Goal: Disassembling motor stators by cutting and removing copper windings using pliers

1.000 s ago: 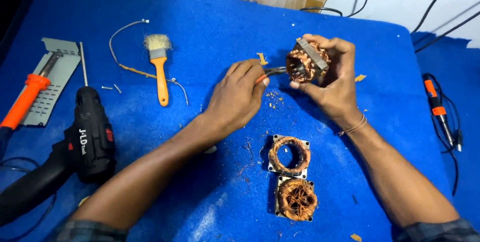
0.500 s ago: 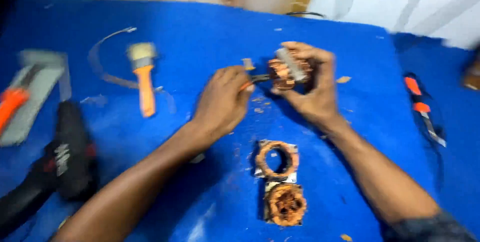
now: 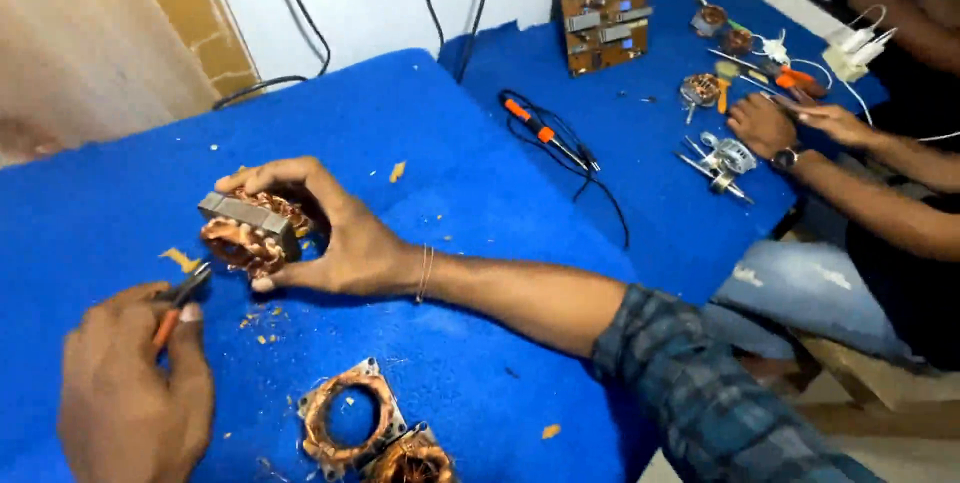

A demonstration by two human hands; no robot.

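The right hand (image 3: 335,238) clasps a copper-wound stator (image 3: 248,228) above the blue desk (image 3: 450,233). The left hand (image 3: 130,388), just beside it, pinches pliers (image 3: 180,295) whose tip nearly touches the windings. Two stators (image 3: 365,433) lie near the desk's front edge.

A brown circuit board (image 3: 603,15) lies beyond two copper-wound stators (image 3: 350,421).

Right hand (image 3: 335,233) grips a copper-wound motor stator (image 3: 248,231) just above the blue table cover (image 3: 450,193). Left hand (image 3: 135,388) holds orange-handled pliers (image 3: 178,298), tips at the stator's windings. Two more stators (image 3: 365,433) lie near the front edge. Co-worker's hands (image 3: 800,123) at the next table, beside a brown circuit board (image 3: 603,15).
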